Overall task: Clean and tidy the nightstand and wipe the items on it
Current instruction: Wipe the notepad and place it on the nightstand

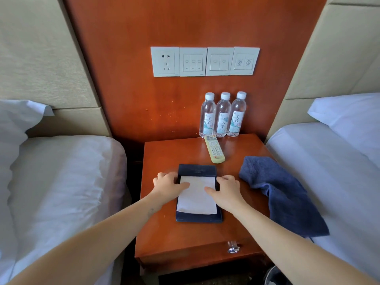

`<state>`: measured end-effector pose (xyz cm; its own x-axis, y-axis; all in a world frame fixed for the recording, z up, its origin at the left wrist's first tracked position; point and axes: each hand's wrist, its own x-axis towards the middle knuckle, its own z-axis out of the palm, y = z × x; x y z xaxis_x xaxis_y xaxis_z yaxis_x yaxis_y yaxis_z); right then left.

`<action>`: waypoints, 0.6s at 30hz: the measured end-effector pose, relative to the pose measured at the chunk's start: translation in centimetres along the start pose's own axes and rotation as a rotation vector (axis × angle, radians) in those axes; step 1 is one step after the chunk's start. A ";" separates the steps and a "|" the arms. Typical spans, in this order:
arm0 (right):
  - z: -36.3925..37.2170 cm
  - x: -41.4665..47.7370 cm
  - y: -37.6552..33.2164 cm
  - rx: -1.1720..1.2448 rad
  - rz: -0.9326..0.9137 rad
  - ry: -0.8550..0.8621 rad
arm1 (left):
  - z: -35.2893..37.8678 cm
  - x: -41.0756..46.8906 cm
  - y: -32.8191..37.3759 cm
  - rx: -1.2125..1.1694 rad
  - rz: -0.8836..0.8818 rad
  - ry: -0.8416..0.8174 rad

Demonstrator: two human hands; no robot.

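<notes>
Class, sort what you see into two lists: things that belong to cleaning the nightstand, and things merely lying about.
Part of the job: nightstand, notepad gripped by the left hand and right hand, remote control, water bottles, blue cloth.

Merely nearby: left bed, right bed, wall switches.

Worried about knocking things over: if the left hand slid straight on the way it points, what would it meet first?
The left hand grips the pad; past it, probably the remote's near end, though depth is unclear.
</notes>
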<state>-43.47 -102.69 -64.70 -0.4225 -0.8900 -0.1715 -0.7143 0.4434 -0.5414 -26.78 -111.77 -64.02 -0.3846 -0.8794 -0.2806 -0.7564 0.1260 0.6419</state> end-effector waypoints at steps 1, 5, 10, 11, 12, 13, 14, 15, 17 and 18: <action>-0.3 0.0 -0.1 0.186 0.015 0.012 | 0.2 0.0 0.2 -0.225 0.020 0.002; -3.1 -0.1 -0.3 0.898 0.036 -0.067 | 0.4 -0.6 2.8 -0.759 0.186 -0.193; -8.4 0.6 2.6 1.124 0.359 -0.143 | 2.0 0.8 7.3 -1.034 0.171 -0.218; -9.1 0.4 3.4 1.126 0.386 -0.168 | 2.6 1.3 7.9 -1.059 0.175 -0.216; -9.7 0.4 4.2 1.118 0.383 -0.172 | 3.0 1.6 8.7 -1.072 0.188 -0.215; -10.2 0.5 4.8 1.129 0.362 -0.136 | 3.5 1.9 9.5 -1.075 0.197 -0.214; -10.7 0.7 5.5 1.139 0.331 -0.073 | 4.0 2.2 10.3 -1.079 0.200 -0.220; -11.1 0.9 6.1 1.153 0.306 0.006 | 4.5 2.5 10.9 -1.084 0.191 -0.235; -11.4 1.6 7.4 1.014 0.248 0.213 | 5.5 2.9 12.1 -1.094 0.154 -0.256; -11.3 2.1 8.5 0.807 0.205 0.324 | 5.9 3.0 12.7 -1.097 0.138 -0.264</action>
<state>-56.73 -99.63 -60.37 -0.7228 -0.6736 -0.1543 -0.0485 0.2722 -0.9610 -40.67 -110.14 -60.92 -0.6265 -0.7487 -0.2169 0.1225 -0.3694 0.9212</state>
